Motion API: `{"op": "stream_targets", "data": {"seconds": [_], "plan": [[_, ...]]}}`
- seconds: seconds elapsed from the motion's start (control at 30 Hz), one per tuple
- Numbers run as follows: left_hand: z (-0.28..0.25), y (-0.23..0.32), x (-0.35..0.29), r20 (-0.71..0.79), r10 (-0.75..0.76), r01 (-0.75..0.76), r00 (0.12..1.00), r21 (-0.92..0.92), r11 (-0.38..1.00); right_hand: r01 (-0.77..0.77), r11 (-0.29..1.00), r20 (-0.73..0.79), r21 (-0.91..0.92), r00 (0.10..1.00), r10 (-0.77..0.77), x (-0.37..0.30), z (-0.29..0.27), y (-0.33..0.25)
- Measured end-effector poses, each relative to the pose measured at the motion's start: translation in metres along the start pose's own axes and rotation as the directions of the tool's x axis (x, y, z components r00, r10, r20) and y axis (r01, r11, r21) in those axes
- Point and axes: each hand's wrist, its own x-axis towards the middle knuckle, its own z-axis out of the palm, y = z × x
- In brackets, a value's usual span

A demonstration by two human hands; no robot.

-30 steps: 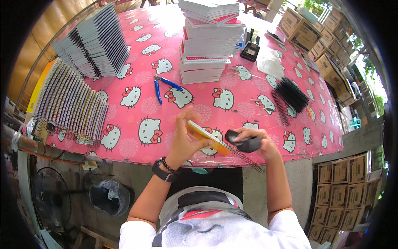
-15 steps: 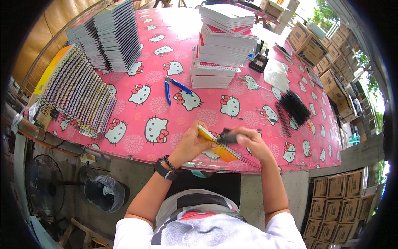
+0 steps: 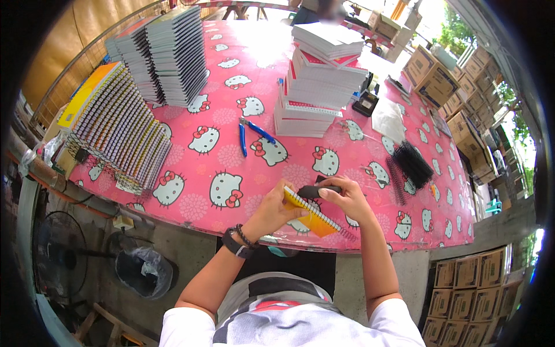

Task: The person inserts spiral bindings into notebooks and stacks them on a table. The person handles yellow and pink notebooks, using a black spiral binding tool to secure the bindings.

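Note:
My left hand grips a yellow-covered notebook near the table's front edge, tilted so its punched edge faces up and right. A thin spiral coil runs along that edge, its loose tail sticking out past the lower right end. My right hand is closed around a dark hand tool, held against or just above the upper part of the bound edge. What kind of tool it is does not show clearly. Blue-handled cutting pliers lie beyond my hands on the pink patterned table cover.
Spiral-bound notebooks and a taller bound stack stand at left. Loose white page blocks rise at centre back. Black coils lie at right, near a black device. A lined bin sits below left.
The coil's loose tail now sticks out less beyond the notebook's lower end. My view has shifted slightly, and a person has come into sight behind the far end of the table.

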Motion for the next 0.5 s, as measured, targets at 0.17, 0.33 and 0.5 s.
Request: {"op": "stream_targets", "data": {"seconds": [0.17, 0.33, 0.5], "plan": [[0.002, -0.003, 0.004, -0.003, -0.013, 0.013, 1.000, 0.001, 1.000, 0.089, 0.978, -0.013, -0.186, 0.996, -0.093, 0.007, 0.006, 0.003], [0.003, -0.005, 0.005, 0.005, -0.007, 0.007, 1.000, 0.017, 1.000, 0.139, 0.506, -0.132, -0.851, 0.876, -0.464, 0.008, -0.002, 0.008], [-0.003, 0.018, 0.002, -0.109, 0.150, -0.130, 0.983, 0.171, 0.977, 0.246, 0.872, -0.074, -0.423, 0.950, -0.304, -0.002, 0.042, -0.052]]}}
